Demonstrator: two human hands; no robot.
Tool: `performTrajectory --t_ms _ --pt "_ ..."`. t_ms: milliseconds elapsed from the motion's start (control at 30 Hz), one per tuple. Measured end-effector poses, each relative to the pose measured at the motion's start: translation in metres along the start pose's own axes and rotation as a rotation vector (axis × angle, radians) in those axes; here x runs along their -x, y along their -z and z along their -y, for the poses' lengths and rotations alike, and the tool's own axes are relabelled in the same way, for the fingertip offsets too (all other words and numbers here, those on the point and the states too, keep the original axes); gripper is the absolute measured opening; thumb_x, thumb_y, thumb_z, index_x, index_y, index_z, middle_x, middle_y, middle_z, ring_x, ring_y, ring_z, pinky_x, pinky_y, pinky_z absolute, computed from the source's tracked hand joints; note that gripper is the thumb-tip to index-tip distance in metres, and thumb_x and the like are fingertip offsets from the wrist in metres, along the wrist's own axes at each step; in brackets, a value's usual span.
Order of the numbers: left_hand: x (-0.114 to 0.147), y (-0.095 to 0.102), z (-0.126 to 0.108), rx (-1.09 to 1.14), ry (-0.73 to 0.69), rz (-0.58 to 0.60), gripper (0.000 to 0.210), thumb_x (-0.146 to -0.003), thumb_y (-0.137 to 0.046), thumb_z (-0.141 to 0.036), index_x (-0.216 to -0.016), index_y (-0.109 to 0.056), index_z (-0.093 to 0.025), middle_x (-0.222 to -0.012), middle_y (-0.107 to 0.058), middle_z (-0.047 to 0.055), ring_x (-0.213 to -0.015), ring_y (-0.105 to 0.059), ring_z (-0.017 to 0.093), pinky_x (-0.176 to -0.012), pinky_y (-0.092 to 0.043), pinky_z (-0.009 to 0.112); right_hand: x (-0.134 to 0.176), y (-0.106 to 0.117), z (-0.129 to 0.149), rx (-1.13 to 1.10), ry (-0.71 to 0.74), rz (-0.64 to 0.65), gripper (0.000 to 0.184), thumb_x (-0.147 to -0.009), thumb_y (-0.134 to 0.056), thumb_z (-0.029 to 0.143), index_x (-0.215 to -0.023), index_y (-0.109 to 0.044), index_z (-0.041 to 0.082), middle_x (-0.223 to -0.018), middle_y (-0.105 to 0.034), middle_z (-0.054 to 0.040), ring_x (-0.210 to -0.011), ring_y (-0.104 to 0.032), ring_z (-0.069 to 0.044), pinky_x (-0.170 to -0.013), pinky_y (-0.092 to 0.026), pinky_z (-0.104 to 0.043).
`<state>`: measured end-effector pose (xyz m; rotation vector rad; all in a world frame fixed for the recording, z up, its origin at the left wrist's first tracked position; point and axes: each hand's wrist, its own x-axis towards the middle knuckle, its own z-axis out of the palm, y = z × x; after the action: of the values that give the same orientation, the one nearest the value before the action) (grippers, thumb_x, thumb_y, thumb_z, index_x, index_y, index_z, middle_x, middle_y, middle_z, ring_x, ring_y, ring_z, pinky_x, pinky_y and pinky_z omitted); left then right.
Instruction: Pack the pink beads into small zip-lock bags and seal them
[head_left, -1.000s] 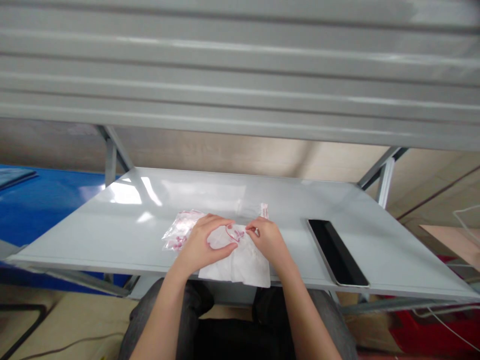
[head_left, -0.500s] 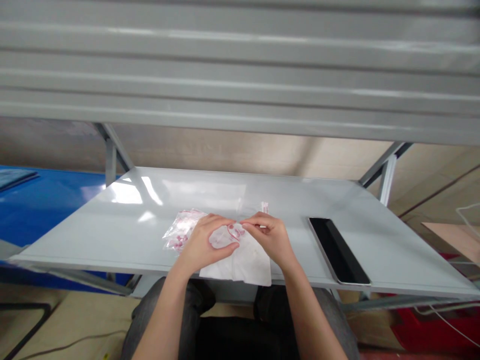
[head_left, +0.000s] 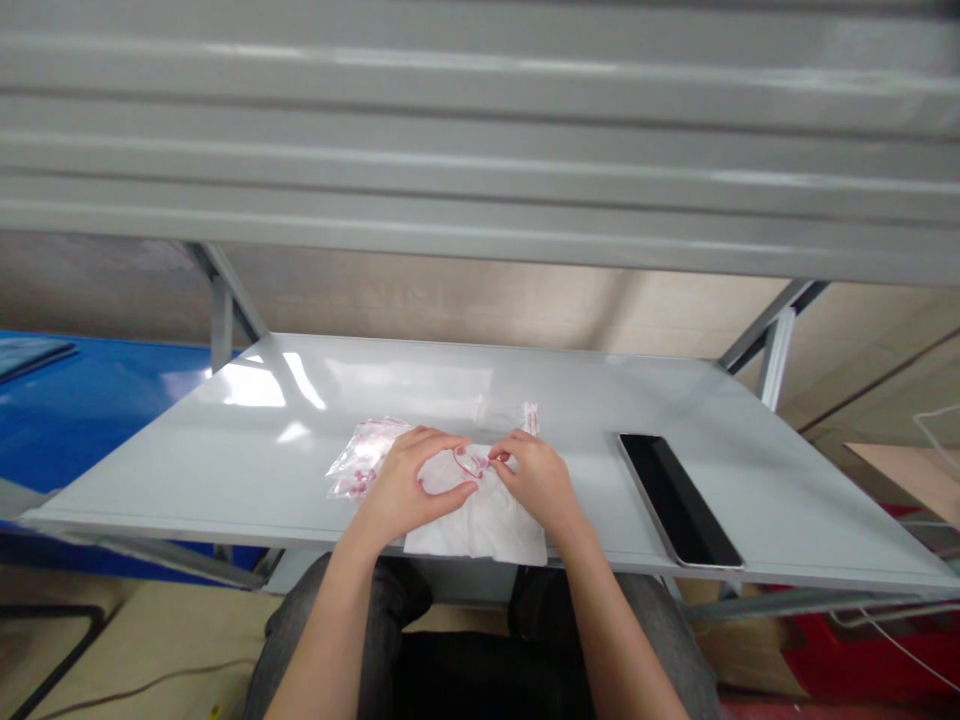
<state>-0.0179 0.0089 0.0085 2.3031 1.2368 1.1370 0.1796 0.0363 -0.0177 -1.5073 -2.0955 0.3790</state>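
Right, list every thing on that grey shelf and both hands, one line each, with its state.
Left hand: curled, pressing on the white cloth.
Right hand: fingertips pinched on the small pink items.
White cloth: flat, overhanging the front edge.
Small pink items: on the cloth, between the hands.
Clear pink-printed plastic bags: lying crumpled.
Black tablet: flat, screen dark.

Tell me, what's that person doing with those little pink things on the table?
A seated person works at a pale grey metal table. Their left hand presses down on a white cloth that hangs a little over the near edge. Their right hand pinches at small pink pieces lying on the cloth. A clear plastic bag with pink bits lies just left of the hands. A flat black tablet lies to the right, untouched.
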Motion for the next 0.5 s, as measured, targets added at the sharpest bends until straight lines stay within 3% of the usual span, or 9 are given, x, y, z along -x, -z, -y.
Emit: performTrajectory --t_ms 200,300,400,500 --pt "-0.001 -0.001 -0.002 -0.007 0.014 0.007 0.033 -0.074 -0.074 -0.029 -0.105 -0.067 -0.022 -0.099 -0.074 0.005 -0.09 -0.067 0.023 -0.086 -0.052 0.042 0.001 0.016 0.003 -0.402 0.083 -0.166 0.008 -0.08 -0.065 0.018 -0.079 -0.073 0.019 -0.072 -0.065 -0.0027 -0.061 -0.053 -0.014 -0.059 -0.041 -0.026" --pt "-0.002 -0.002 -0.004 -0.009 0.011 0.022 0.031 -0.073 -0.074 -0.029 -0.103 -0.067 -0.022 -0.098 -0.074 0.005 -0.091 -0.066 0.024 -0.085 -0.051 0.042 0.005 0.021 0.012 -0.594 0.129 -0.13 0.01 -0.082 -0.066 0.024 -0.083 -0.075 0.02 -0.075 -0.066 -0.0031 -0.061 -0.052 -0.013 -0.056 -0.041 -0.025" --pt "-0.002 -0.003 -0.004 -0.007 0.008 0.034 0.031 -0.074 -0.074 -0.029 -0.103 -0.066 -0.021 -0.098 -0.074 0.006 -0.091 -0.066 0.024 -0.086 -0.051 0.042 0.006 0.02 0.015 -0.628 0.123 -0.082 0.012 -0.083 -0.065 0.024 -0.084 -0.076 0.02 -0.075 -0.067 -0.0036 -0.06 -0.054 -0.013 -0.054 -0.041 -0.025" --pt "-0.001 -0.002 -0.002 -0.009 0.014 0.032 0.032 -0.074 -0.074 -0.029 -0.104 -0.067 -0.021 -0.098 -0.074 0.006 -0.09 -0.066 0.024 -0.086 -0.051 0.042 0.003 0.015 0.01 -0.553 0.069 -0.154 0.014 -0.083 -0.063 0.022 -0.082 -0.076 0.019 -0.072 -0.067 -0.0041 -0.062 -0.056 -0.014 -0.056 -0.042 -0.025"
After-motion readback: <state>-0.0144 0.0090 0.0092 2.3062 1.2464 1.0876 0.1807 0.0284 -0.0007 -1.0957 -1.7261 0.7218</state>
